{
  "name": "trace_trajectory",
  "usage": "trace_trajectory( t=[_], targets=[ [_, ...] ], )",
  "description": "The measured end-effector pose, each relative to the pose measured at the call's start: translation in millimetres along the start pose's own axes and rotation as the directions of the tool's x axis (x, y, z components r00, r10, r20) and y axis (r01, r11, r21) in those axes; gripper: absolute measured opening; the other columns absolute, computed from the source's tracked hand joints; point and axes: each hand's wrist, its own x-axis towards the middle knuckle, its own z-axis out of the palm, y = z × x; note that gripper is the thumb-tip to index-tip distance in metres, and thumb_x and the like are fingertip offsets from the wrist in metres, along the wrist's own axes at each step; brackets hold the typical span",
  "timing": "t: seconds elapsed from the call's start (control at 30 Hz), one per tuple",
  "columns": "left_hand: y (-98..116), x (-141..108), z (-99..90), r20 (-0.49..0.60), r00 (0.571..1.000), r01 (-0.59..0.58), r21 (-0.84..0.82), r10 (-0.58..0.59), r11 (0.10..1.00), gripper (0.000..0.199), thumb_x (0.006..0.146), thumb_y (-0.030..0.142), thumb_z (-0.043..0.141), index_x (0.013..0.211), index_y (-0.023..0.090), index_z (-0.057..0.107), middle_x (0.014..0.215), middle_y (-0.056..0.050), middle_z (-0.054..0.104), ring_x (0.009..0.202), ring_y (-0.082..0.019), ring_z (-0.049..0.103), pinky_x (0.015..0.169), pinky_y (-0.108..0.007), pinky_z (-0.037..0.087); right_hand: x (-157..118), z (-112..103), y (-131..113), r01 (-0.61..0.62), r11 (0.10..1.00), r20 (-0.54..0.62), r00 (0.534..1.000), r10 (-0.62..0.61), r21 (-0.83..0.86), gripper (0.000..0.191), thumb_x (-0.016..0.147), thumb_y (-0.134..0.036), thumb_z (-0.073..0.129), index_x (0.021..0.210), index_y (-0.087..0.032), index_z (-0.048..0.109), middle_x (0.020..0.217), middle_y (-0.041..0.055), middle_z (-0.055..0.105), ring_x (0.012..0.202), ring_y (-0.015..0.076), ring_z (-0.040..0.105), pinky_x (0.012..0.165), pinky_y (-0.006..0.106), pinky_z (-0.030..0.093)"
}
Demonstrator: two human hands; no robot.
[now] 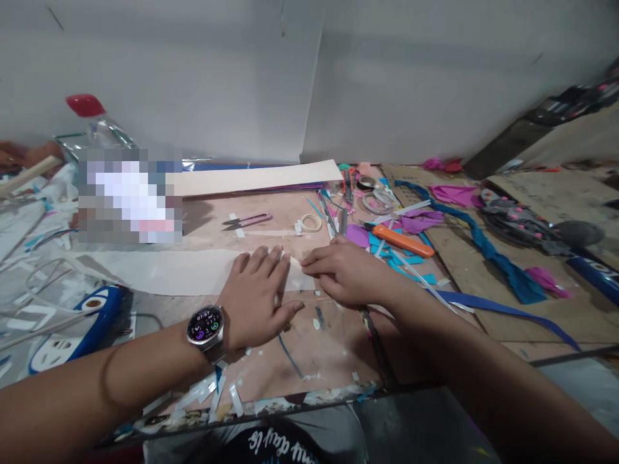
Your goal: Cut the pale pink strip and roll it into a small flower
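Observation:
A long pale strip (pixel 164 274) lies flat across the table. My left hand (pixel 258 293), with a watch (pixel 206 325) on its wrist, rests palm down on the strip with its fingers spread. At the strip's right end is my right hand (pixel 341 267), its fingers drawn together with the tips touching the strip; whether anything is between them is too small to tell. Beyond my hands lie small thread snips (pixel 249 221) and a roll of tape (pixel 311 223). An orange cutter (pixel 403 240) sits right of my right hand.
A stiff cream strip (pixel 261 178) lies at the back by the wall. Coloured scraps (pixel 420 220) and a blue twisted strip (pixel 493 251) spread over cardboard (pixel 464 283) on the right. On the left are a power strip (pixel 80 328), cables and a red-capped bottle (pixel 104 125).

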Motion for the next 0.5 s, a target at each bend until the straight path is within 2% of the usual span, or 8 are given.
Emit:
trace_trajectory(
  t=[0.17, 0.27, 0.37, 0.5],
  targets=[
    [-4.3, 0.9, 3.0, -0.001, 0.998, 0.062, 0.027, -0.062, 0.998, 0.081, 0.097, 0.068, 0.039, 0.155, 0.012, 0.037, 0.165, -0.017, 0.036, 0.15, -0.04, 0.032, 0.117, -0.059, 0.028, -1.4, -6.4, 3.4, -0.038, 0.999, -0.006, 0.999, 0.038, 0.003, 0.024, 0.079, -0.008, 0.056, 0.083, -0.017, 0.078, 0.089, 0.0049, 0.079, 0.081, 0.0207, 0.071, 0.085, 0.037, 0.038],
    [-4.6, 0.8, 4.3, -0.003, 0.998, 0.059, 0.023, -0.059, 0.998, 0.08, 0.097, 0.067, 0.039, 0.156, 0.013, 0.036, 0.165, -0.017, 0.035, 0.151, -0.04, 0.032, 0.117, -0.059, 0.026, -0.5, -3.7, 7.4, -0.079, 0.996, -0.076, 0.994, 0.082, 0.035, 0.024, 0.083, -0.011, 0.056, 0.089, -0.017, 0.078, 0.09, 0.0057, 0.079, 0.082, 0.0207, 0.071, 0.082, 0.034, 0.041],
    [-4.6, 0.8, 4.8, -0.011, 0.999, 0.049, 0.011, -0.049, 0.999, 0.08, 0.096, 0.065, 0.041, 0.156, 0.012, 0.036, 0.164, -0.018, 0.036, 0.15, -0.04, 0.031, 0.117, -0.06, 0.026, 1.5, 4.0, 11.4, -0.172, 0.983, -0.162, 0.97, 0.181, 0.069, 0.024, 0.09, -0.017, 0.056, 0.101, -0.017, 0.078, 0.096, 0.0076, 0.08, 0.086, 0.0213, 0.071, 0.078, 0.031, 0.045],
    [-4.5, 1.0, 4.1, -0.035, 0.999, 0.037, -0.012, -0.038, 0.999, 0.079, 0.096, 0.063, 0.043, 0.155, 0.011, 0.035, 0.163, -0.019, 0.038, 0.15, -0.039, 0.031, 0.117, -0.059, 0.027, 5.0, 12.8, 11.9, -0.26, 0.961, -0.18, 0.945, 0.274, 0.097, 0.019, 0.092, -0.027, 0.065, 0.102, -0.018, 0.078, 0.09, 0.0057, 0.077, 0.079, 0.0193, 0.069, 0.072, 0.028, 0.045]
  ],
)
